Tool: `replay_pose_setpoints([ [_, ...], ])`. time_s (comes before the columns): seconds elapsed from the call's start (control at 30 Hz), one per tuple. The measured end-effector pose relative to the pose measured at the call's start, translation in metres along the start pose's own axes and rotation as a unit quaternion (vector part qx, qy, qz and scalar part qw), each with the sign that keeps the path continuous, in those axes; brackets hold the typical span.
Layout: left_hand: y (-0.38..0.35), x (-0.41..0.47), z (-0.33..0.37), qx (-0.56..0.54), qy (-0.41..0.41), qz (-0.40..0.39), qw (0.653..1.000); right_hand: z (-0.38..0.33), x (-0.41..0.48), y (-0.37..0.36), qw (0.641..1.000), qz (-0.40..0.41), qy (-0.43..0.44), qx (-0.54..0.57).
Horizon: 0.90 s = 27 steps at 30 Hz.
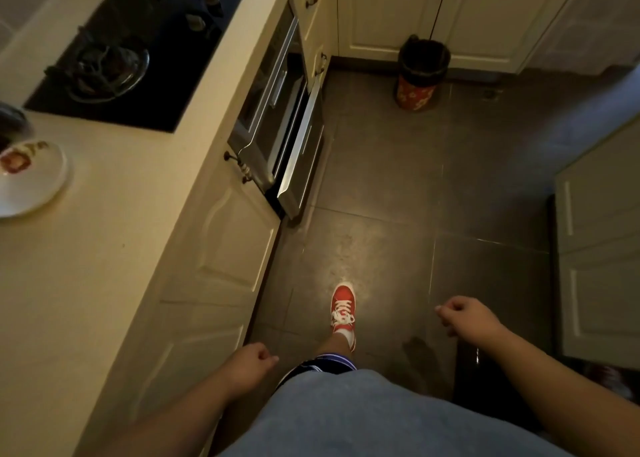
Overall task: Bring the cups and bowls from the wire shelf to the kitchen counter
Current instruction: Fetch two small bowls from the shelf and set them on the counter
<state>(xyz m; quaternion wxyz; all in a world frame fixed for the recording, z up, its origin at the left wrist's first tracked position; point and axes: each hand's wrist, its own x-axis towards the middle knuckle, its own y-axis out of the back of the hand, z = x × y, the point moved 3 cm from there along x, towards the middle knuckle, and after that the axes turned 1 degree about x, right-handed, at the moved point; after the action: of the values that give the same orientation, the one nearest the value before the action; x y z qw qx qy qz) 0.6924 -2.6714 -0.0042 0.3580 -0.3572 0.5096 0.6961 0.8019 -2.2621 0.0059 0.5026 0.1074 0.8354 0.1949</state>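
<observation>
Now the left hand (251, 359) and right hand (465, 316) are curled and hold nothing, beside the long cream kitchen counter (104, 248) with a white plate (38, 186).

I count two of my own hands, the left grip (251, 359) and the right grip (464, 316), both low in the frame, one red shoe (343, 309) at lower centre, one plate (31, 179) on the table (104, 248) at left, and one bin (420, 72) at upper right.
</observation>
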Motion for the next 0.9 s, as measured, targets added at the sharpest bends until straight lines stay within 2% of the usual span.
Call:
replay_pose_setpoints([
  [0.27,0.117,0.093,0.127,0.029,-0.051,-0.009,0.998,-0.010,0.054,0.068,0.996,0.031,-0.080,0.031],
  [0.4,0.152,0.133,0.224,0.022,-0.083,-0.007,0.996,0.012,0.060,0.105,0.984,0.062,-0.146,0.079],
  [0.57,0.163,0.174,0.361,0.009,-0.128,-0.036,0.991,0.036,0.083,0.156,0.970,0.061,-0.203,0.122],
  [0.73,0.164,0.196,0.478,0.039,-0.152,-0.058,0.986,0.041,0.133,0.222,0.967,0.041,-0.213,0.135],
  [0.9,0.179,0.211,0.543,0.081,-0.142,-0.056,0.985,0.011,0.187,0.295,0.976,0.042,-0.184,0.110],
])
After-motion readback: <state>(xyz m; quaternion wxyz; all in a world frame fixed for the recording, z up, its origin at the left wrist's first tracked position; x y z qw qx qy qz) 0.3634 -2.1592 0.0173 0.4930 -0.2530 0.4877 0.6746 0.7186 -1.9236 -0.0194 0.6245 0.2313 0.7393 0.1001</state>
